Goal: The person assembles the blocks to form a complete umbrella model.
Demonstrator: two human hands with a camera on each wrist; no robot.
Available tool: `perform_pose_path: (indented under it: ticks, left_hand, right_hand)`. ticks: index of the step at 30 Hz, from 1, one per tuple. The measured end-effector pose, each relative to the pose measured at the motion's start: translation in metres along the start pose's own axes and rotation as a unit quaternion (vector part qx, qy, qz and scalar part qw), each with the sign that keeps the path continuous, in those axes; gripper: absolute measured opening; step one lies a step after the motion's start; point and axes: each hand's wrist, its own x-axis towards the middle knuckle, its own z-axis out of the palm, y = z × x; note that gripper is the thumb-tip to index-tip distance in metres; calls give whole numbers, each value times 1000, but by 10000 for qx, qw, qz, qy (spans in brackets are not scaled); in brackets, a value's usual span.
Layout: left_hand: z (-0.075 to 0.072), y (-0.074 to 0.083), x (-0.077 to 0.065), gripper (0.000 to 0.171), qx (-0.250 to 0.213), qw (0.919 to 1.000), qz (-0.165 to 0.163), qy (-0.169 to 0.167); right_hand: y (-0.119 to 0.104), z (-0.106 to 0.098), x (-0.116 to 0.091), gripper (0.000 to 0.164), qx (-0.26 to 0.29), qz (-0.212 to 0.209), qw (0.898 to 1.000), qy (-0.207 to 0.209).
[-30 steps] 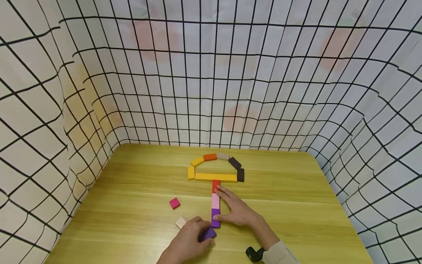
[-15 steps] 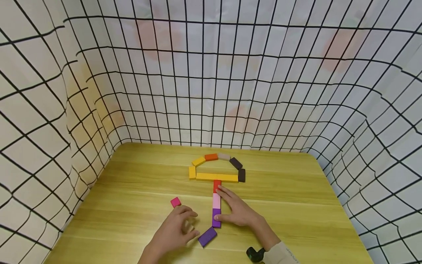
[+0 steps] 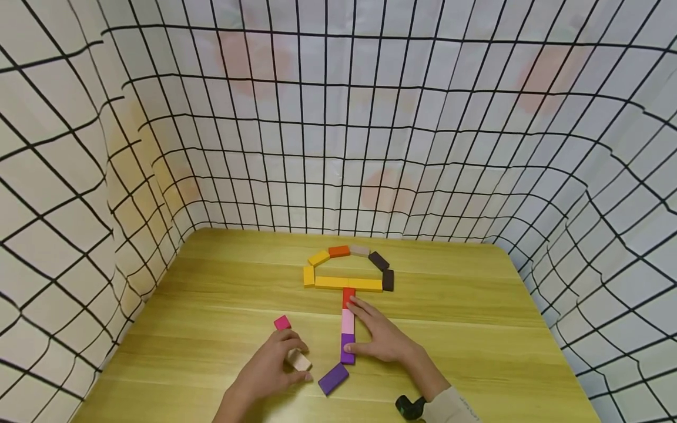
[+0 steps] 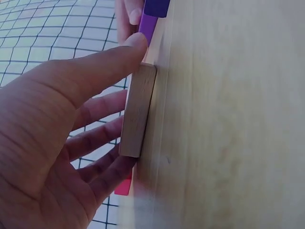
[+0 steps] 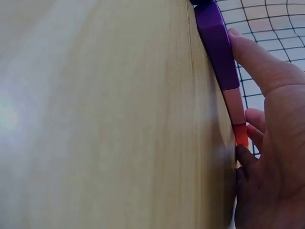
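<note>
My left hand (image 3: 267, 365) curls round a plain wooden block (image 3: 299, 360), thumb at its near end and fingers along its far side; in the left wrist view the wooden block (image 4: 138, 112) stands between thumb and fingers. A pink-red block (image 3: 282, 322) lies just beyond those fingers. My right hand (image 3: 386, 338) rests along a straight column, thumb on the purple block (image 3: 347, 352) and fingertips at the red block (image 3: 348, 296), a light pink block (image 3: 347, 321) between them. Another purple block (image 3: 333, 379) lies slanted at the column's near end.
Two yellow blocks (image 3: 333, 283) form a bar above the column. Over it arch yellow, an orange block (image 3: 339, 251), a grey block (image 3: 359, 251) and dark blocks (image 3: 388, 280). A black object (image 3: 409, 407) sits by the right sleeve. Grid-patterned cloth (image 3: 338, 117) surrounds the wooden table (image 3: 449, 317).
My left hand has let go of the slanted purple block, moved left and closed round the plain wooden block. My right hand has stayed on the column.
</note>
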Motion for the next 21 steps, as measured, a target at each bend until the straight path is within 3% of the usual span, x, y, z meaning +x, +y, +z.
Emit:
perform_pose_path:
  ticks: [7,15,21]
  left_hand:
    - [-1,1,1,35,-144,9999,42,28]
    - [1,7,1,39,-743,9970,204,40]
    - [4,10,1,39,-770,9969,149,-116]
  right_hand:
    - [0,-1,-1,98,-18,-14,10000,-18]
    - [1,1,0,99,-112,60,9999,-23]
    - [1,1,0,98,-59,37,10000,-17]
